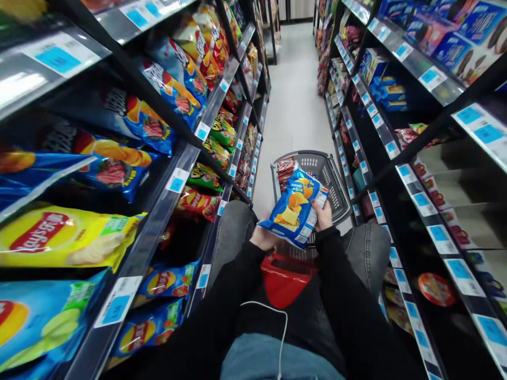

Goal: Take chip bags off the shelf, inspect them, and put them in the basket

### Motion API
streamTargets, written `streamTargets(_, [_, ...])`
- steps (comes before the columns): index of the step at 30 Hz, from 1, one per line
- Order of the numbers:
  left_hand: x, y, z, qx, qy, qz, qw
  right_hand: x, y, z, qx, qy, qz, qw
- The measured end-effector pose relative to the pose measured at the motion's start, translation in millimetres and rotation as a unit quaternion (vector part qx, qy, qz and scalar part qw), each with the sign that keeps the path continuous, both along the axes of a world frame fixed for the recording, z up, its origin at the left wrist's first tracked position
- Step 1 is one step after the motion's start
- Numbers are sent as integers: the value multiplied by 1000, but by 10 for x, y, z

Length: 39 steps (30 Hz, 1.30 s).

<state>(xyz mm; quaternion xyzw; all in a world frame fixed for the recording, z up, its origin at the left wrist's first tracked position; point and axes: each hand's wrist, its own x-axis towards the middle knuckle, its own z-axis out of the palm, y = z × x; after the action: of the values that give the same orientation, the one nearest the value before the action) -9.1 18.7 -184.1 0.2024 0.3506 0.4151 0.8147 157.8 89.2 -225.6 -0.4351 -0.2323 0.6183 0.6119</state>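
blue bag (297,203): above your grey basket (332,184), printed front facing up at you, long axis running from seven to one o'clock
left hand (264,237): yours, clamped on the bag's corner at eight o'clock
right hand (324,215): clamped on its edge near three o'clock

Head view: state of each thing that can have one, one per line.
Left hand: closed on blue snack bag, near edge
Right hand: closed on its right side
Blue snack bag: held up, filled; seal unclear
Basket: open-topped, part-filled
Yellow bag: lying on shelf
White cable: slack
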Motion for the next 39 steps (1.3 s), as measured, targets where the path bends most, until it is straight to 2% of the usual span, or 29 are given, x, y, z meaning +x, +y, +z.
streamTargets(3, [-253, 53, 27, 24, 43, 29, 998, 59, 50, -5, 5, -77, -23, 997])
streamTargets(6, [-365, 79, 3, 118, 188, 65, 973, 70, 40, -9, -12, -157, -45, 987])
streamTargets(7, [-359, 74, -14, 161, 246, 80, 953, 65, 33, -14, -27, -182, -65, 981])
streamTargets(9, [-291, 45, -60, 241, 360, 131, 892, 41, 22, -39, -69, -212, -112, 968])
streamTargets(11, [-173, 0, -119, 278, 444, 197, 829, -2, 17, -82, -115, -200, -150, 961])
streamTargets(12, [-107, -21, -150, 275, 457, 224, 816, -30, 15, -108, -132, -180, -163, 961])
streamTargets(13, [-43, -39, -181, 263, 446, 240, 821, -63, 12, -134, -143, -155, -173, 962])
streamTargets(15, [59, -53, -226, 240, 379, 240, 861, -129, 1, -175, -148, -102, -179, 967])
streamTargets(16, [88, -49, -236, 236, 347, 236, 877, -154, -7, -186, -143, -80, -171, 972])
streamTargets(18, [91, -20, -227, 238, 315, 233, 889, -167, -19, -189, -130, -52, -127, 982])
streamTargets(21, [-20, 44, -160, 247, 322, 248, 880, -45, -3, -147, -129, -45, -33, 990])
streamTargets(25, [-216, 87, -69, 266, 342, 253, 865, 308, 80, -41, -117, -134, 19, 984])
streamTargets(29, [-331, 82, -25, 279, 363, 233, 858, 574, 132, 72, -34, -183, 208, 960])
streamTargets(31, [-370, 85, -17, 271, 369, 235, 857, 628, 134, 106, -8, -203, 253, 946])
streamTargets(35, [-440, 104, -26, 248, 363, 236, 867, 649, 130, 120, 43, -249, 236, 938])
streamTargets(39, [-479, 114, -50, 214, 342, 227, 887, 622, 131, 136, 42, -200, 190, 960])
